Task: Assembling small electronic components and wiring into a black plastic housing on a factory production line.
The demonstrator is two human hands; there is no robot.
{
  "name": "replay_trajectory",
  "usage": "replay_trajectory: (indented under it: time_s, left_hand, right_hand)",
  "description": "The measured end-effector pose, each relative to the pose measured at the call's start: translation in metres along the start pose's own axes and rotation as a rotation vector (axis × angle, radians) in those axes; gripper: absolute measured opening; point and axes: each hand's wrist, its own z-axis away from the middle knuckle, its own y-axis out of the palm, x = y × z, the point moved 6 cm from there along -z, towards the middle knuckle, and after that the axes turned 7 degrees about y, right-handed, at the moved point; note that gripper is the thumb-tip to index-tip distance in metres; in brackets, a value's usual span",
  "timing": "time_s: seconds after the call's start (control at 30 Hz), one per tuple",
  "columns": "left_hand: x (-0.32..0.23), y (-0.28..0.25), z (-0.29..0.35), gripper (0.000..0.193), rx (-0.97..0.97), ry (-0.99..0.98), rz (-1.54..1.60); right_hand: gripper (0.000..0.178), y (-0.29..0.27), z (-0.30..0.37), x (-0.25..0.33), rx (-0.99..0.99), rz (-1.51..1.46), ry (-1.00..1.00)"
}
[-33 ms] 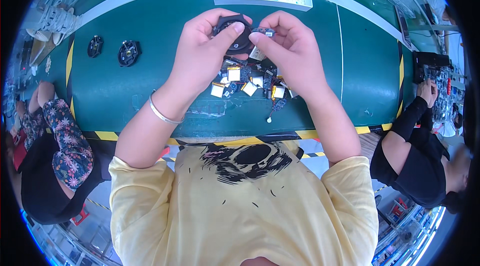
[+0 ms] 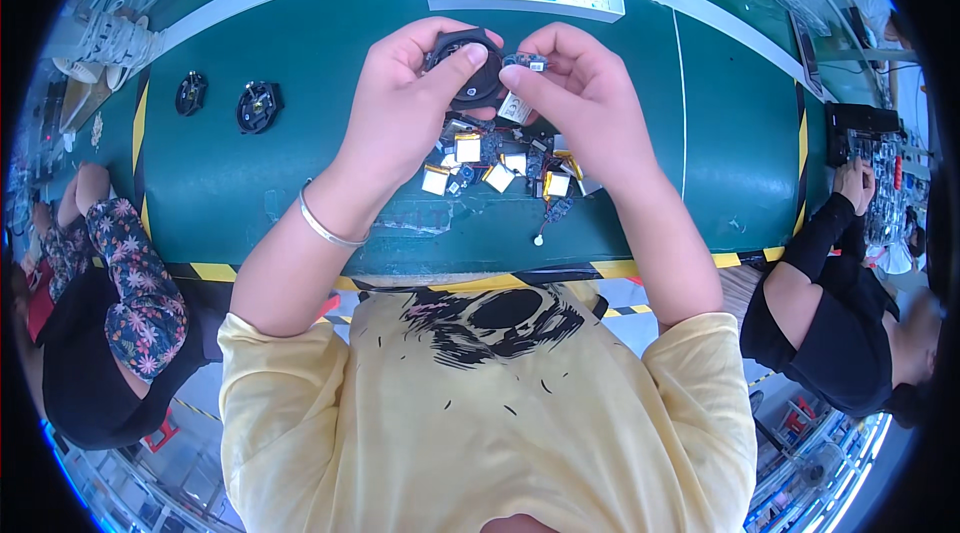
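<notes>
My left hand (image 2: pixel 415 83) is closed around a round black plastic housing (image 2: pixel 478 88), thumb across its face. Beside it, my right hand (image 2: pixel 580 83) pinches a small circuit board (image 2: pixel 526 63) between thumb and fingers. A silver battery cell (image 2: pixel 515 110) hangs just below that board; whether it is joined to it I cannot tell. The board is close to the housing's right edge. Under my hands lies a loose pile of small circuit boards (image 2: pixel 490 148) with wires and silver battery cells (image 2: pixel 467 148). A small round white part on a wire (image 2: pixel 538 241) lies at the near side.
Two black round housings (image 2: pixel 259 107) (image 2: pixel 190 93) lie on the green mat (image 2: pixel 330 23) to the left. A white box (image 2: pixel 526 5) with blue pieces stands at the far side. Striped tape (image 2: pixel 215 273) marks the table's near edge. Co-workers (image 2: pixel 830 273) sit at both sides.
My right hand has shifted very slightly, with the circuit board still in its fingers. My left hand and the housing look the same.
</notes>
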Motion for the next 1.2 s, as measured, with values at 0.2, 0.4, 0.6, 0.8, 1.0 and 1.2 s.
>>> replay_trajectory:
  time_s: [0.2,0.4,0.6,0.8,1.0,1.2]
  left_hand:
    - [0.005,0.001,-0.001,0.021,0.074,-0.158,0.17]
    - [0.004,0.012,0.002,0.015,0.185,-0.225,0.26]
    - [0.003,0.016,0.004,0.013,0.323,-0.059,-0.39]
    - [-0.004,0.006,-0.002,0.014,0.068,-0.041,0.0]
    - [0.005,0.007,0.001,0.015,0.051,-0.149,0.225]
    - [0.01,0.004,0.002,0.015,0.008,-0.257,0.315]
  right_hand:
    - [0.017,-0.017,-0.003,-0.01,0.204,-0.079,0.23]
    - [0.011,-0.031,-0.005,0.004,0.057,-0.124,0.12]
    - [0.009,-0.018,0.0,0.009,0.062,-0.153,0.115]
    - [0.009,-0.011,0.003,0.01,0.078,-0.118,0.104]
    - [0.012,-0.004,0.005,0.004,0.037,-0.106,0.092]
    - [0.012,0.004,0.018,0.034,-0.175,0.608,-0.611]
